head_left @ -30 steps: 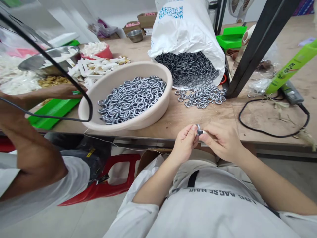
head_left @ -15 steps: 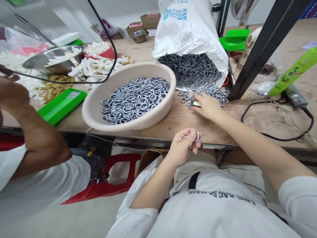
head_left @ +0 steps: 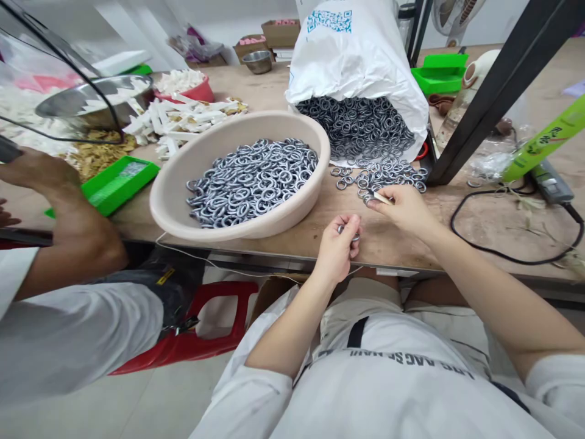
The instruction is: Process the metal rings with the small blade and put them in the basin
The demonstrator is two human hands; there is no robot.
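My left hand [head_left: 336, 249] is closed around a grey metal-looking ring [head_left: 354, 235] just above the table's front edge. In my right hand [head_left: 404, 208] is a small tool [head_left: 382, 197] with a pale handle and a dark end; its exact kind is unclear. The dark end is at the near side of a loose pile of rings [head_left: 388, 171], by one ring. Behind the pile lies a white sack [head_left: 351, 67], its mouth towards me and full of darker rings [head_left: 361, 125]. Left of my hands stands a beige basin [head_left: 159, 210] holding many rings.
A black metal post [head_left: 475, 91] rises right of the sack. Beyond it are a black cable [head_left: 457, 225] and a green packet [head_left: 548, 140]. On the left, a co-worker's arm [head_left: 86, 219] is near a green tray [head_left: 121, 186], white strips [head_left: 178, 125] and a steel bowl [head_left: 55, 110].
My left hand has moved up slightly, and its ring is now more covered by the fingers. My right hand has shifted right and slightly down with the tool. The co-worker's arm has moved.
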